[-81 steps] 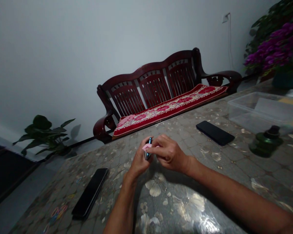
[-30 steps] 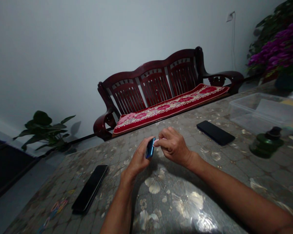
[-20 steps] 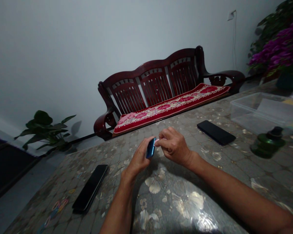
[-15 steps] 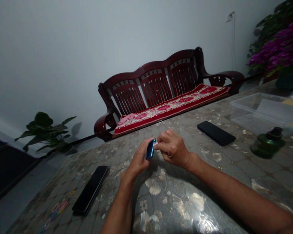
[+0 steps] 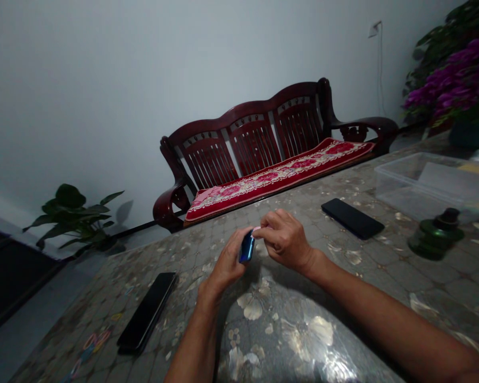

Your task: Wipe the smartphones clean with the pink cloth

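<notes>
Grey, flower-patterned bench (image 5: 271,340) spreads below; over it, the right hand (image 5: 285,239) pinches just beside the left hand (image 5: 229,258), which grips a glossy blue phone-like slab (image 5: 246,248), edge-on earlier, now showing more face, seemingly baring its upper edge to the pinched small pink scrap (image 5: 256,229).

Left hand (image 5: 228,259) and right hand (image 5: 286,240), both bare
Left forearm (image 5: 198,325) and right forearm (image 5: 371,298) uncovered as far as seen, each widening from a narrower wrist (image 5: 312,261).

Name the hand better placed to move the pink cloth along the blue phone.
Right, most likely: the right hand pinches the pink cloth by the blue phone, while the left hand is busy holding the phone.
</notes>
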`<state>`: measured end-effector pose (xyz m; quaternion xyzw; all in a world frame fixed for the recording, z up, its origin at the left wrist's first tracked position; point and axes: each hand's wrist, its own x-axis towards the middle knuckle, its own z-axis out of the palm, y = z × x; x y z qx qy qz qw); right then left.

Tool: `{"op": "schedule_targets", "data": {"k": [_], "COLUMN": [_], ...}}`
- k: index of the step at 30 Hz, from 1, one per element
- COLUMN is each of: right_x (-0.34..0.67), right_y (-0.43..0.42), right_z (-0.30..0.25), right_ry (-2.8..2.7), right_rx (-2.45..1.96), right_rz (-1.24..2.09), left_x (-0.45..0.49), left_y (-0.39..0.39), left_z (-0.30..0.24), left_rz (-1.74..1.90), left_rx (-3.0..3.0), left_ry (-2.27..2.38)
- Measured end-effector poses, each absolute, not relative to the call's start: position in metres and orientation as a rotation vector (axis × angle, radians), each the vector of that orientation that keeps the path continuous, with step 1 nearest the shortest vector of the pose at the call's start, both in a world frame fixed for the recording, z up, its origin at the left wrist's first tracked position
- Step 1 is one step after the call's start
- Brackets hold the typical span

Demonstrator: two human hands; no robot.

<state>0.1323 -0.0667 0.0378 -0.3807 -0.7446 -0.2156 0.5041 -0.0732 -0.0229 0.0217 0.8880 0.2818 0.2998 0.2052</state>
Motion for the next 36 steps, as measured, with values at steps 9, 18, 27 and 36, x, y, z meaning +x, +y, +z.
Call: {"op": "schedule_targets", "data": {"k": [9, 18, 27, 36], "right_x": [0.1327, 0.1313, 0.1320, 0.1295], "right_y": [-0.0659, -0.0668, -0.0668, -0.0672], "right_z": [0.0370, 0.0392, 0.0381, 0.0357], "right_ry": [-1.781, -1.739, -1.745, -1.794], "right_rx": [-0.928, -0.926, -0.896, -0.838], "right_rz": [-0.525, -0.512, -0.505, -0.452], "left_x": [-0.0705, -0.0700, -0.0691, -0.0706], "left_y": [-0.0268, -0.0270, -0.0262, -0.0274], "left_z": [0.0259, 0.0244, 0.0239, 0.0251], "left_rz": [0.859, 0.853, 0.856, 0.858], "left_rx": [2.429, 2.393, 2.388, 2.401], "left_ry": [0.771, 0.754, 0.753, 0.781]}}
